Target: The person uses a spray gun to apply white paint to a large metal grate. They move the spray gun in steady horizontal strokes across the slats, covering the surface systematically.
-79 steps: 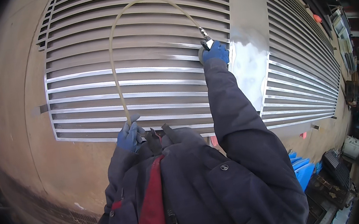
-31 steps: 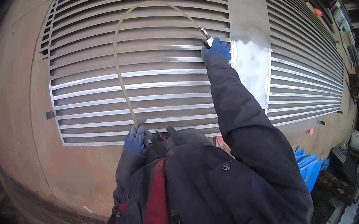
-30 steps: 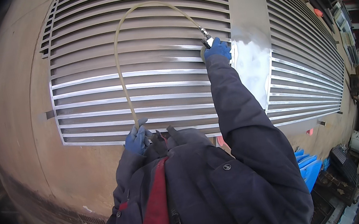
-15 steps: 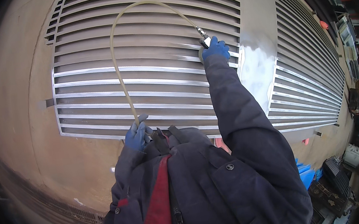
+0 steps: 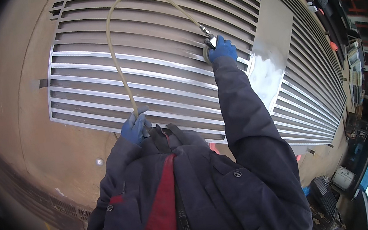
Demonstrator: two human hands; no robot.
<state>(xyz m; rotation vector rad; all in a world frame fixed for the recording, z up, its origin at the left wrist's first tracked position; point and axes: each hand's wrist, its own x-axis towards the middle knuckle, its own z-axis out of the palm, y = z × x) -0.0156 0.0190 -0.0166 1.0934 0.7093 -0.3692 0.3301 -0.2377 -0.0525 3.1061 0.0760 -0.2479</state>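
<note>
Blue gloves cover both of the person's hands. The right hand (image 5: 222, 49) is stretched far out and closed around a small metal tool (image 5: 209, 42) with a round pad at its tip, and the pad is pressed on one of the shiny slats of a big metal grille (image 5: 95, 75). The left hand (image 5: 134, 127) stays low by the chest, closed around a pale yellow hose (image 5: 113, 54). The hose rises from that hand, bends in a tall loop over the slats and comes down into the back of the tool. Over the last moments the view has moved more than the hands have: the grille now sits lower and closer in the picture, and the loop of hose looks taller and narrower. The right hand is still on nearly the same slat, near a flat grey plate (image 5: 272, 43) that splits the grille in two, so the tool seems to be working slowly along that one bar. The slats near the person look bright and the ones farther up look dull, so it seems a good part of the grille is still left to rub. A dark jacket with a red strip (image 5: 163, 201) fills the bottom of the view.
</note>
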